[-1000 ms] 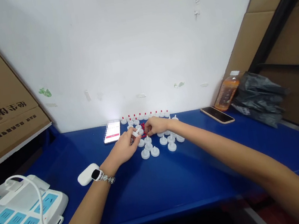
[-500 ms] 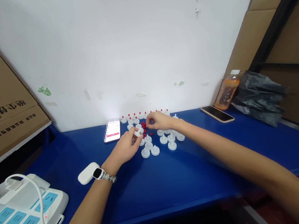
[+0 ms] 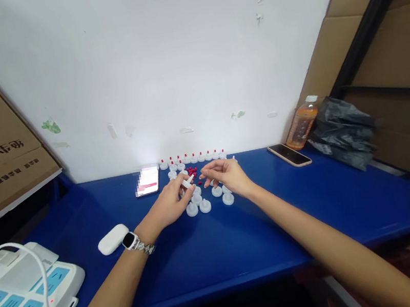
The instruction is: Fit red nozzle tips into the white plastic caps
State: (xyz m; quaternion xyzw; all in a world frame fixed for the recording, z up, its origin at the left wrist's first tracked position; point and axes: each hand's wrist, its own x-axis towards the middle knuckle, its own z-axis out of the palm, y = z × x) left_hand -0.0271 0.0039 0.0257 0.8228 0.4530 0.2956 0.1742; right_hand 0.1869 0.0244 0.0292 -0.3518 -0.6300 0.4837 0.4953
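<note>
My left hand point(image 3: 175, 197) grips a white nozzle cap point(image 3: 188, 181), its spout tilted up to the right. My right hand point(image 3: 227, 175) is just right of that spout, thumb and forefinger pinched together; whatever is between them is too small to make out. Behind the hands lies a pile of small red tip caps point(image 3: 192, 171). More white nozzle caps point(image 3: 205, 206) stand with spouts up below and between the hands, some partly hidden by my right hand. Along the wall runs a row of white nozzle caps with red tips point(image 3: 194, 158).
A lit phone point(image 3: 147, 180) lies left of the caps, with a white case point(image 3: 113, 239) nearer me. At far left is a power strip point(image 3: 37, 299) with a cable. A second phone point(image 3: 290, 155), a drink bottle point(image 3: 302, 122) and a black plastic bag point(image 3: 343, 131) are at right.
My right hand has drawn back from the red pile and turned, its pinched fingers now near the nozzle in my left hand. The whole view has shifted slightly.
</note>
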